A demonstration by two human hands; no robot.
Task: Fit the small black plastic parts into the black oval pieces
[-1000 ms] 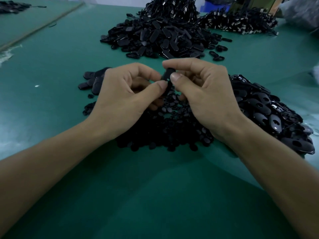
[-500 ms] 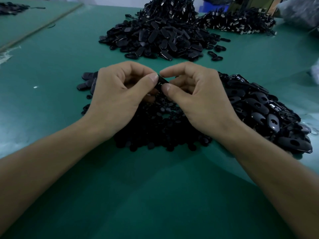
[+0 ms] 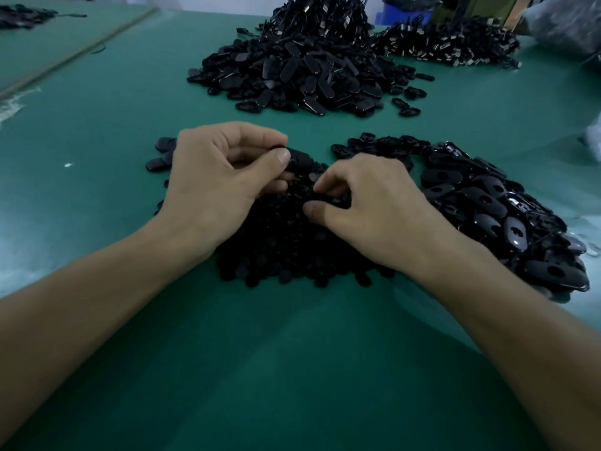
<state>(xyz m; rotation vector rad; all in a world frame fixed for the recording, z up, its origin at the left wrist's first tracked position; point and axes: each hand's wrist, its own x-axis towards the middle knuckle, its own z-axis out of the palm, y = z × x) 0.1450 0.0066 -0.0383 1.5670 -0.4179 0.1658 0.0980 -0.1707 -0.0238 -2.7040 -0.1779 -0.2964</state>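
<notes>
- the black oval piece [image 3: 300,159] is in your left hand [image 3: 221,177], pinched between the thumb and the curled fingers, its free end sticking out toward your right hand.
- your right hand [image 3: 367,203] is down on the heap of small black parts [image 3: 286,252], fingers curled, index fingertip and thumb tip dipped among them; black on black, it cannot be told whether they pinch one.
- that heap lies under both your hands and reaches back toward your wrists.
- just outside your right hand lies a pile of glossy oval pieces [image 3: 487,203], many showing a hole.
- a few loose ovals [image 3: 161,154] lie just outside your left hand.
- well beyond both hands a bigger black pile [image 3: 302,70] sits on the green table [image 3: 292,369].
</notes>
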